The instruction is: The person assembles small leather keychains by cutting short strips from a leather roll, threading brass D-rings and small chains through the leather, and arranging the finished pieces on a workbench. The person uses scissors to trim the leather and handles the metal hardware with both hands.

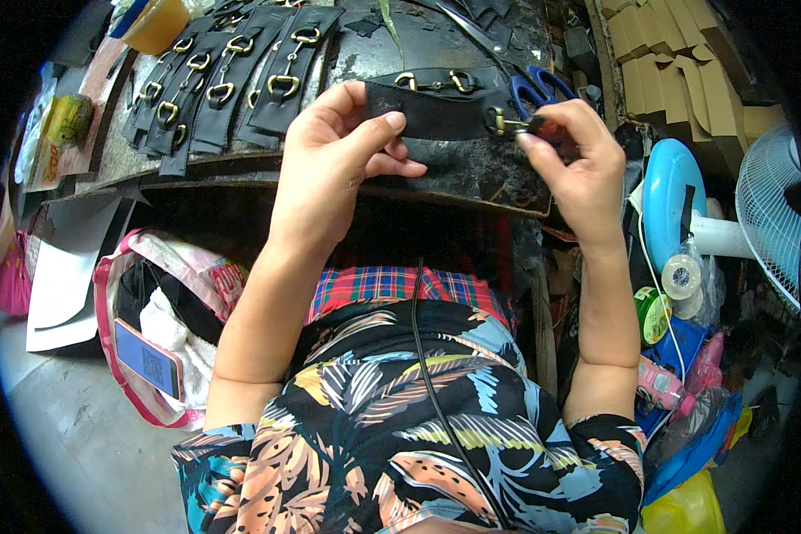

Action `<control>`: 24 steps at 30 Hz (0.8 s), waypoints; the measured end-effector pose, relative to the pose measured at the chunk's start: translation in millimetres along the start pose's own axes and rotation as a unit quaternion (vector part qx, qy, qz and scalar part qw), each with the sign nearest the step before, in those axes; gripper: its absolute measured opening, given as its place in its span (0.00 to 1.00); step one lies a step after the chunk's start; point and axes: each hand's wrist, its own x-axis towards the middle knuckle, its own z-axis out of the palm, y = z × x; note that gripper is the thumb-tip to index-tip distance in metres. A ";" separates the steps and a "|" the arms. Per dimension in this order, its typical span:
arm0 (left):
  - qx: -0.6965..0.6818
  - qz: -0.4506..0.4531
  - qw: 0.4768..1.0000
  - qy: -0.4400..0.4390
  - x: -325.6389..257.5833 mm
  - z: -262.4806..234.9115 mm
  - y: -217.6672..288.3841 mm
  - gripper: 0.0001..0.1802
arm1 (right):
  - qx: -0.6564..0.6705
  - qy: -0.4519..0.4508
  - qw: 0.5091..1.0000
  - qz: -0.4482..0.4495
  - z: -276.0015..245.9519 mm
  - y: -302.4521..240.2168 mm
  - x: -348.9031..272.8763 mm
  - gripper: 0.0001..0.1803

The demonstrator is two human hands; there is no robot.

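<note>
My left hand [325,156] pinches one end of a black leather strip [440,117] between thumb and fingers. The strip stretches sideways above the front edge of the dark workbench [365,53]. At its other end is a gold-coloured metal fitting [500,123], which my right hand [587,156] pinches between thumb and forefinger. Just behind, a horsebit-shaped gold fitting [461,82] lies against black leather. Farther left on the bench, several black leather straps [271,62] with similar fittings lie side by side. Scissors with blue handles [527,91] rest beyond my right hand.
Yellowish cardboard pieces [676,80] are stacked at the far right. A white fan [770,209] with a blue base [675,187] lies right of my arm. An open bag [120,356] with a phone [149,358] stands at lower left. A tub [156,25] sits at the far left.
</note>
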 end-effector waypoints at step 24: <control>0.108 0.020 0.990 -0.090 25.2 -10.3 15.0 0.16 | 0.249 -0.157 0.948 0.121 15.3 -41.5 35.9 0.12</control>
